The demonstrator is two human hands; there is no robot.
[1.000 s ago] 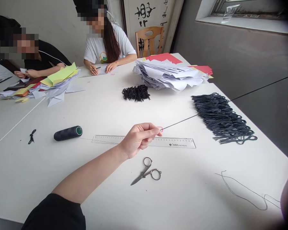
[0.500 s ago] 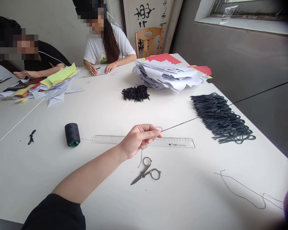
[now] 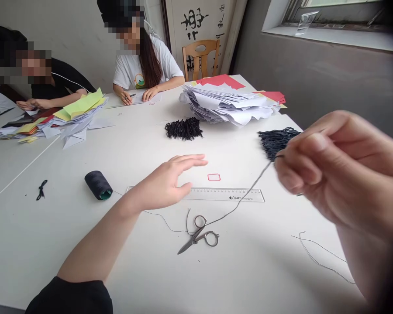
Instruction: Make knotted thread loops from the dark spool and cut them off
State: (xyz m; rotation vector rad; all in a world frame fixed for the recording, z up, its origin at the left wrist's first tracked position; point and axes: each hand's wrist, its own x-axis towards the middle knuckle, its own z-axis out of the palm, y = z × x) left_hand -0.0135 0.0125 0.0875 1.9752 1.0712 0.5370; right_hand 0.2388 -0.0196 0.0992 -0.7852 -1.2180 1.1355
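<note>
My right hand [image 3: 334,170] is raised at the right, its thumb and fingers pinching a dark cord [image 3: 239,201]. The cord sags down from it to the table by the scissors [image 3: 198,233], which lie with their blades toward me. Over the left half of the clear ruler [image 3: 225,194] my left hand [image 3: 168,181] hovers, fingers stretched and apart, holding nothing. To its left a spool of black thread [image 3: 98,185] lies tipped on its side. A thin thread [image 3: 157,214] runs from the spool's side under my left forearm toward the scissors.
Dark looped cords [image 3: 277,141] lie partly behind my right hand, and a smaller black bundle [image 3: 184,128] farther back. Papers [image 3: 229,102] are piled at the back right, more [image 3: 81,107] at the left. Two people sit across the table. A loose cord [image 3: 321,261] lies front right.
My left hand has let go of the cord and moved left, its fingers opening. My right hand has come into view holding the cord, now slack. The spool has tipped over.
</note>
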